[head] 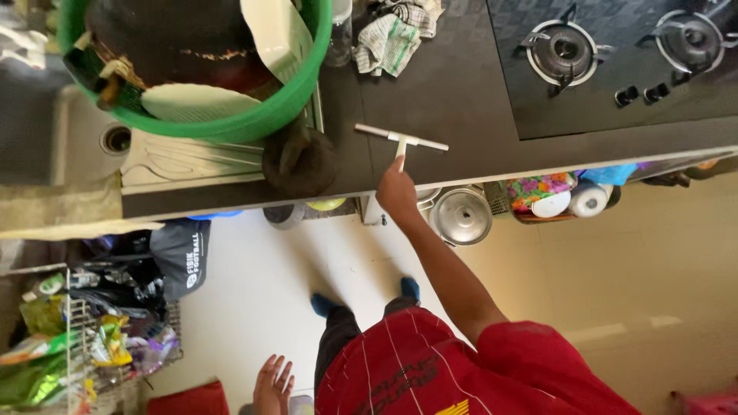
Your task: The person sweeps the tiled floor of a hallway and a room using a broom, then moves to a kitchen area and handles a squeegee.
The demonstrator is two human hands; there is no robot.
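Dark countertop (461,100) fills the upper part of the head view, with pale floor seen below its front edge. A white squeegee (400,141) is laid on this counter near the edge, its long blade set across and its short handle pointed toward the person. The handle is gripped by the right hand (396,192), fingers closed around it, the arm stretched out from a red shirt. The left hand (274,384) is held low beside the body, fingers spread and nothing in it.

Just left of the squeegee a dark round object (298,161) is seen at the counter's edge, though what it is cannot be told. Beyond it a green basin (254,123) loaded with a dark pot and pale plates is set over the sink's draining board (184,161). A checked cloth (392,34) is bunched at the far side of the counter, and a gas hob (615,61) with two burners is placed to the right. Under the counter a steel lid (461,217) and patterned items are stored.
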